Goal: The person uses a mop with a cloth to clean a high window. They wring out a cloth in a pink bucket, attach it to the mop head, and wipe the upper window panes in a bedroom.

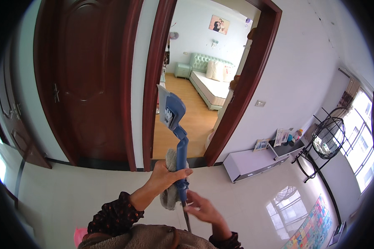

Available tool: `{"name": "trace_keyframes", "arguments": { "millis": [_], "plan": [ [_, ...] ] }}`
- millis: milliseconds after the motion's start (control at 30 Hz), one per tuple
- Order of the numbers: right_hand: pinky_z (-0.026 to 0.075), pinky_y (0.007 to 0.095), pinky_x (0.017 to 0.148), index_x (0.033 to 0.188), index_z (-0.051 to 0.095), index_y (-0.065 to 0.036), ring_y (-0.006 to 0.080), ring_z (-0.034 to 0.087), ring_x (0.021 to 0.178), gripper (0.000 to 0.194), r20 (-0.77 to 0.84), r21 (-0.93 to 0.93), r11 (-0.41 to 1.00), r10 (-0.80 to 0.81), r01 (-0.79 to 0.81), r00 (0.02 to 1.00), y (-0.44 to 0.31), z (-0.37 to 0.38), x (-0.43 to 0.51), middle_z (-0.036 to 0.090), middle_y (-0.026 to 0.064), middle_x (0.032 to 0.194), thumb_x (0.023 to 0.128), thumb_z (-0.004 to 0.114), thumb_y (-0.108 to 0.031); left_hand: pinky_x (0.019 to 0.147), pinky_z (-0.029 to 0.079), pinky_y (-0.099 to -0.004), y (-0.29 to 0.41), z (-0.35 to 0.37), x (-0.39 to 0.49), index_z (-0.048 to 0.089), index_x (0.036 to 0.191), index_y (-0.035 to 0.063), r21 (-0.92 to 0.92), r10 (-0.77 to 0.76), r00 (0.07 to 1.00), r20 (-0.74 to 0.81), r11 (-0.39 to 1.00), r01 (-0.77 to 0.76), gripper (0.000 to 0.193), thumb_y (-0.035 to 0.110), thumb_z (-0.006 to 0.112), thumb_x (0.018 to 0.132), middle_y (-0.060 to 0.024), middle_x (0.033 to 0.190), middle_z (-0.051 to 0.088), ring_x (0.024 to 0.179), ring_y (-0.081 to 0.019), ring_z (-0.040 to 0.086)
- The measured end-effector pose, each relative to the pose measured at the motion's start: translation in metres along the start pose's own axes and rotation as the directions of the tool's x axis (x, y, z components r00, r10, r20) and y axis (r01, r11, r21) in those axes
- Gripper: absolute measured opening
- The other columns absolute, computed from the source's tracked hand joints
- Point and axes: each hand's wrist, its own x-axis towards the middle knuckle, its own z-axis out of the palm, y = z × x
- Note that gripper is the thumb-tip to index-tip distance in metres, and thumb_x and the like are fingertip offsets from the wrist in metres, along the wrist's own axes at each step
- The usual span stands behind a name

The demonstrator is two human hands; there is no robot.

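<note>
Upright before me is a cleaning tool, seemingly a mop, with a blue plastic neck (182, 152) and an angled blue-and-grey head (173, 107) with white bristle-like teeth. My left hand (165, 177) grips the neck, its thumb across the front. A grey fluffy pad (171, 200) lies behind the neck, against that hand. Below the blue joint, a thin dark pole (186, 216) runs down toward my body. My right hand (204, 207) is beside the top of this pole, fingers curved and slightly blurred; whether they close on it I cannot tell.
Ahead, a dark red door frame (237, 124) opens onto a bedroom with a bed (210, 87). Left of it is a closed door (87, 81). A low white cabinet (249, 162), a hanging chair on a stand (328, 140) and a colourful mat (313, 227) lie rightward. Something pink (80, 235) is at lower left.
</note>
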Motion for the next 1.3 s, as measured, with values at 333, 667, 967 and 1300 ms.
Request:
{"name": "trace_keyframes", "arguments": {
  "millis": [333,667,967,1300],
  "plan": [
    [0.048,0.0236,0.054,0.131,0.046,-0.001,0.0061,0.056,0.060,0.039,-0.406,-0.027,0.994,0.083,-0.103,0.910,-0.001,-0.009,-0.020,0.067,0.0051,0.094,0.095,0.055,-0.011,0.074,0.054,-0.0298,-0.017,-0.044,0.005,0.064,0.107,-0.0025,-0.179,-0.195,0.976,0.097,0.961,0.210,0.030,0.019,0.071,0.088,-0.0055,0.094,0.067,0.084,-0.0145,0.065],
    [0.034,0.0210,0.044,0.126,0.050,-0.001,0.0051,0.047,0.049,0.038,-0.198,0.312,0.912,0.338,-0.267,0.920,-0.024,-0.016,-0.016,0.055,-0.0010,0.067,0.094,0.062,-0.017,0.088,0.048,-0.0277,-0.069,-0.027,-0.017,0.064,0.115,-0.0032,0.084,-0.373,0.816,0.441,0.923,0.376,0.034,0.017,0.068,0.088,-0.0072,0.107,0.067,0.099,-0.0147,0.061],
    [0.035,0.0214,0.043,0.095,0.061,-0.002,0.0037,0.047,0.048,0.015,-0.428,0.212,0.944,0.322,-0.252,0.844,-0.017,-0.022,-0.030,0.054,-0.0039,0.064,0.090,0.068,-0.014,0.086,0.050,-0.0291,-0.110,-0.085,-0.020,0.065,0.107,-0.0002,-0.314,-0.420,0.901,0.105,0.846,0.431,0.024,0.011,0.071,0.086,-0.0037,0.098,0.068,0.091,-0.0156,0.064],
    [0.043,0.0248,0.052,0.100,0.063,-0.001,0.0077,0.054,0.055,0.021,-0.302,0.183,0.902,0.431,-0.392,0.850,0.000,-0.020,-0.036,0.059,0.0004,0.065,0.089,0.066,-0.018,0.085,0.050,-0.0271,-0.059,-0.105,-0.023,0.066,0.110,0.0008,0.029,-0.332,0.942,0.036,0.943,0.331,0.024,0.016,0.066,0.092,-0.0018,0.101,0.067,0.091,-0.0096,0.061]
  ]
}}
